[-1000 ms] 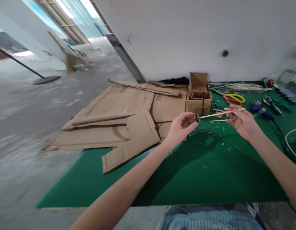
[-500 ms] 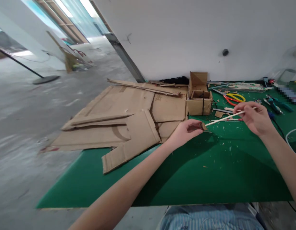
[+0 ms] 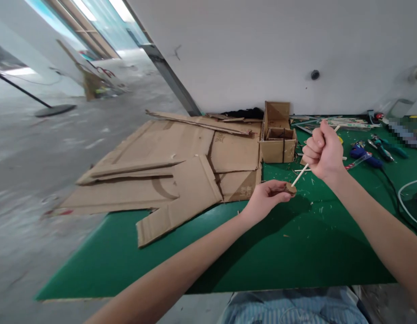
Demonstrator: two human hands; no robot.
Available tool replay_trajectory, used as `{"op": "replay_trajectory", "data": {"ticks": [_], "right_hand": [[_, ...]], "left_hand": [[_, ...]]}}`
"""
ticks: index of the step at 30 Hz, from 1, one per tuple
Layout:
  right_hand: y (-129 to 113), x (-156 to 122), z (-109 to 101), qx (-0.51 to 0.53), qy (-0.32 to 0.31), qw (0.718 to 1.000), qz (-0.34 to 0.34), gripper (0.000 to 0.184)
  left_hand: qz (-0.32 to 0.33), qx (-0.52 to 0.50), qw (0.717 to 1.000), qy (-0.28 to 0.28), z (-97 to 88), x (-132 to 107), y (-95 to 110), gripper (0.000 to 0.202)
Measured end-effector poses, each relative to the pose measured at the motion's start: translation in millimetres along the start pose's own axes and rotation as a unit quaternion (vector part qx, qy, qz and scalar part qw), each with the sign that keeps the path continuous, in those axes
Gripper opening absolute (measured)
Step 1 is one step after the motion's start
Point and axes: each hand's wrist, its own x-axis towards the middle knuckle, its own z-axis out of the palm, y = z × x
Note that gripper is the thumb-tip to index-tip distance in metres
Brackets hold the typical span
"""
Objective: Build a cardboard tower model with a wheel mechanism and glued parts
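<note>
Gripping a stick [image 3: 300, 174] in a closed right hand [image 3: 323, 152], its tip meets the cardboard disc [image 3: 290, 188] pinched by left hand [image 3: 267, 197] fingers above the table [image 3: 296, 252].

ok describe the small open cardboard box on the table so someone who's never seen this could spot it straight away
Start at the green table against the white wall. Along its far edge, just right of the flat cardboard sheets, stands the small cardboard box. It is the only upright, open-topped cardboard thing there, with one flap raised at the back and a dark band down its front.
</note>
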Motion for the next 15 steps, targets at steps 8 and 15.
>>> {"op": "replay_trajectory", "data": {"ticks": [8,15], "right_hand": [[-2.4,2.0,-11.0,0.027,-0.014,0.999,0.04,0.069],[-1.8,1.7,-8.4,0.048,0.006,0.998,0.051,0.066]], "left_hand": [[-0.046,-0.062,0.995,-0.061,-3.9,-0.7,5.5,0.038],[-0.06,-0.074,0.995,-0.039,-1.0,-2.8,6.0,0.042]]}}
